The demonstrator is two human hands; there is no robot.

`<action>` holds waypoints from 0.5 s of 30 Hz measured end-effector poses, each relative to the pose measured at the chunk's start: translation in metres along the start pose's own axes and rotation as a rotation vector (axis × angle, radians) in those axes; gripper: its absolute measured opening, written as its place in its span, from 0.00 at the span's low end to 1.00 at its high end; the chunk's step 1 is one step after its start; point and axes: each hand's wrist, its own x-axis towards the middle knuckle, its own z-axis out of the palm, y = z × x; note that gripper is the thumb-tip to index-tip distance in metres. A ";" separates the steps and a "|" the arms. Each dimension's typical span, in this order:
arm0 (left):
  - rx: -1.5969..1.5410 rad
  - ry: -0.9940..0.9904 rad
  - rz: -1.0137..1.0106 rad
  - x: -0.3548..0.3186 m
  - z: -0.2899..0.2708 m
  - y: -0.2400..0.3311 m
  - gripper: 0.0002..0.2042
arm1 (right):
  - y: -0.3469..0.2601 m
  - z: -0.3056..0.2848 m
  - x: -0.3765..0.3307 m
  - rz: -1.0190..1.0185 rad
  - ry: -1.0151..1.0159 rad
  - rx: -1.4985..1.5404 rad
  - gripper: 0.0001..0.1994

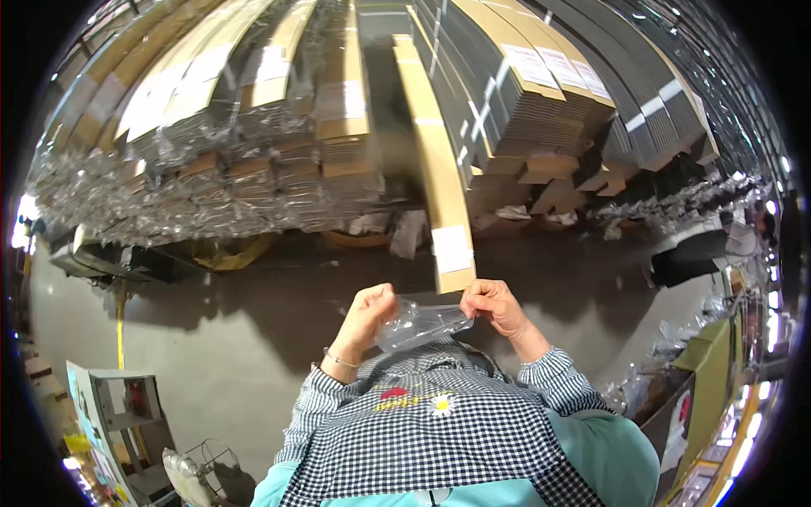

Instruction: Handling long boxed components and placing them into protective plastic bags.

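The person stands over a grey floor [253, 338] and holds a small clear bag [420, 324] with both hands, close in front of the checked apron [439, 431]. The left hand [369, 311] is closed in a narrow grip on the left end of the bag, fingers curled in, a thin bracelet at the wrist. The right hand [494, 306] pinches the right upper edge of the bag between thumb and fingers, also a tight grip. The bag hangs stretched between the two hands, a little crumpled, and I cannot tell if something is inside it. It seems to me the step now is the opening or the spreading of the bag's mouth; the two hands pull at opposite ends. The next move, I judge, calls for a fine rubbing of the fingertips to part the thin film, without tearing it. Beyond the hands one long cardboard box [439, 177] stands up from the floor, and behind it lie stacks of flat cartons [541, 93] and more bundles wrapped in shiny plastic [211, 144]. At the lower left is a small grey shelf [127, 414].
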 end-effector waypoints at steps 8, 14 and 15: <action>1.580 -0.222 0.086 0.083 -0.019 -0.159 0.07 | 0.122 -0.144 -0.002 0.089 -0.108 -1.619 0.07; 1.394 -0.249 0.162 0.111 0.012 -0.095 0.07 | 0.073 -0.156 0.030 -0.246 -0.090 -1.362 0.06; 1.277 -0.288 0.202 0.110 0.019 -0.071 0.06 | 0.068 -0.158 0.030 -0.120 -0.031 -1.069 0.04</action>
